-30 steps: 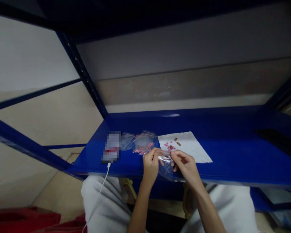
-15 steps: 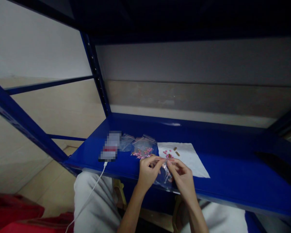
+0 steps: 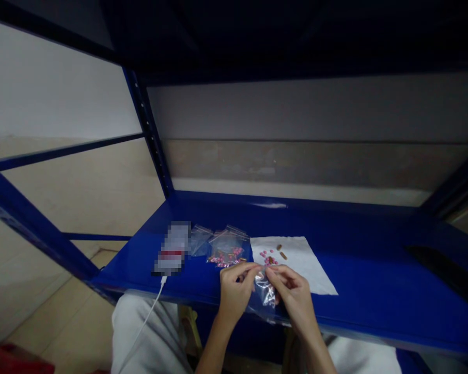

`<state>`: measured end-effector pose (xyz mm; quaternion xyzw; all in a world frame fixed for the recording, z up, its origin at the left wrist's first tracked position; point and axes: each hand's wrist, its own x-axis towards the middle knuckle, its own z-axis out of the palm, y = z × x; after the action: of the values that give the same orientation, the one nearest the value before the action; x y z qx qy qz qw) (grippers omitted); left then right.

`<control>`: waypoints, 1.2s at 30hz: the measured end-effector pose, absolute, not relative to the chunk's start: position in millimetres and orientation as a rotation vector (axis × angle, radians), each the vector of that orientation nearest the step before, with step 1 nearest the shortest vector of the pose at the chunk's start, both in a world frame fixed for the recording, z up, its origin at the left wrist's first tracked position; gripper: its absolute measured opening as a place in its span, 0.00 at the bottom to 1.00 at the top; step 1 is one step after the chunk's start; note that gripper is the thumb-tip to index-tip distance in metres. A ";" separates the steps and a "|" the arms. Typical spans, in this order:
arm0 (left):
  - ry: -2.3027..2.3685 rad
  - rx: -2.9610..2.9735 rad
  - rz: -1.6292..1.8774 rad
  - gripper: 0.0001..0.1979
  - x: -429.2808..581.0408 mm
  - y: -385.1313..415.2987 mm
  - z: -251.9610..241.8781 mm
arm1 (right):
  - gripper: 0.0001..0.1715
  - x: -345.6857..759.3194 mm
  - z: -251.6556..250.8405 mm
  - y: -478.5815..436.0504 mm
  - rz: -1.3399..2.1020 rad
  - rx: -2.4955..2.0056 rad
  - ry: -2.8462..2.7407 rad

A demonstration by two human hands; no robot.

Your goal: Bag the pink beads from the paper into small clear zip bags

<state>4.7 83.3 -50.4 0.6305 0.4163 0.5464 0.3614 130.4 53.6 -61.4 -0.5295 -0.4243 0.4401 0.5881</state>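
My left hand (image 3: 234, 290) and my right hand (image 3: 291, 292) both pinch the top edge of a small clear zip bag (image 3: 264, 296) over the front edge of the blue shelf (image 3: 359, 265). The bag hangs down between them; I cannot tell what is inside it. Just behind my fingers lies a white sheet of paper (image 3: 300, 262) with several pink pills (image 3: 265, 255) and two brown capsules (image 3: 281, 252) on it. To the left of the paper sits a pile of clear zip bags (image 3: 224, 246), some holding pink pills.
A phone (image 3: 171, 253) lies at the left on the shelf, with a white cable (image 3: 148, 317) running down over my light trousers. A blue upright post (image 3: 148, 132) rises at the back left. A dark object (image 3: 444, 270) lies at the far right of the shelf.
The view has shifted and turned slightly. My hands have drawn closer together on the bag's top edge; the bag still hangs between them.
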 end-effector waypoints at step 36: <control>1.149 1.894 1.208 0.10 1.7 70.2 -32.9 | 0.12 132.1 -54.9 45.5 0.912 -1.177 -1.060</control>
<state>1.7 70.2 -32.9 0.7149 0.4338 0.4561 0.3043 132.1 45.5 -54.9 -0.5100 -0.4592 0.3952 0.6106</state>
